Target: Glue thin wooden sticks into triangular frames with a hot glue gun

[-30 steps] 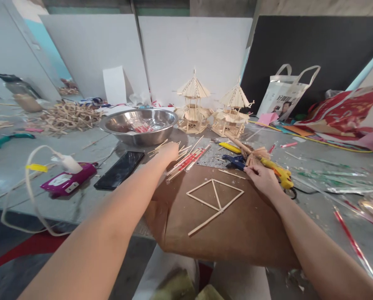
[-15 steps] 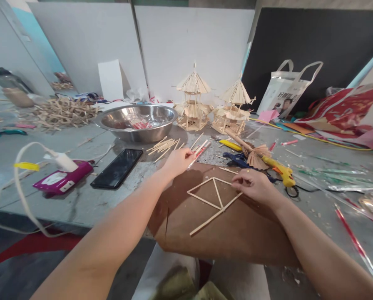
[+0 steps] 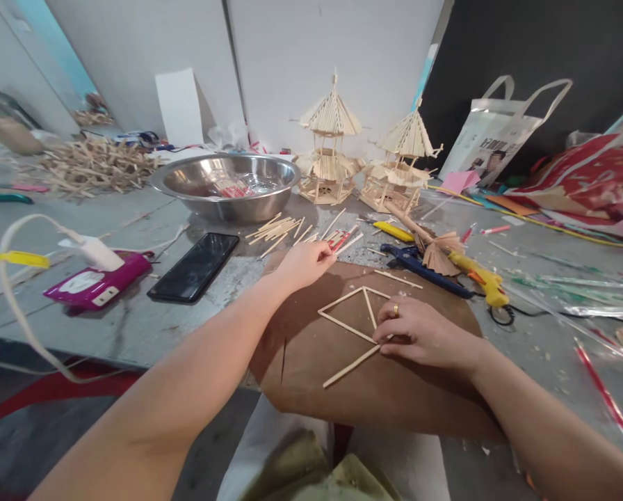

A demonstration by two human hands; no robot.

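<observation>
My left hand [image 3: 307, 264] is closed at the far edge of a brown board [image 3: 301, 376], its fingertips against several thin sticks and a red-and-white plastic wrapper [image 3: 340, 240]. What it pinches, if anything, is hidden. On the board lies a frame of wooden sticks [image 3: 345, 300], a diamond outline with a crossbar. A longer wooden stick [image 3: 350, 367] slants from its near corner. My right hand [image 3: 421, 332], a ring on one finger, closes over that stick at the corner and covers the frame's right side. One loose stick [image 3: 398, 280] rests beyond the frame.
Left of the board lie a phone [image 3: 194, 268] and a purple power strip [image 3: 97, 278]. Behind stand a steel bowl [image 3: 228, 209] and two stick-built pagodas [image 3: 329, 156], [image 3: 402, 163]. A yellow glue gun [image 3: 481, 278], blue pliers-like tool [image 3: 426, 271] and yellow cutter [image 3: 393, 231] lie to the right.
My right hand has moved left and nearer, from the frame's right corner to its near corner. My left hand stays by the sticks and wrapper. The view has shifted slightly.
</observation>
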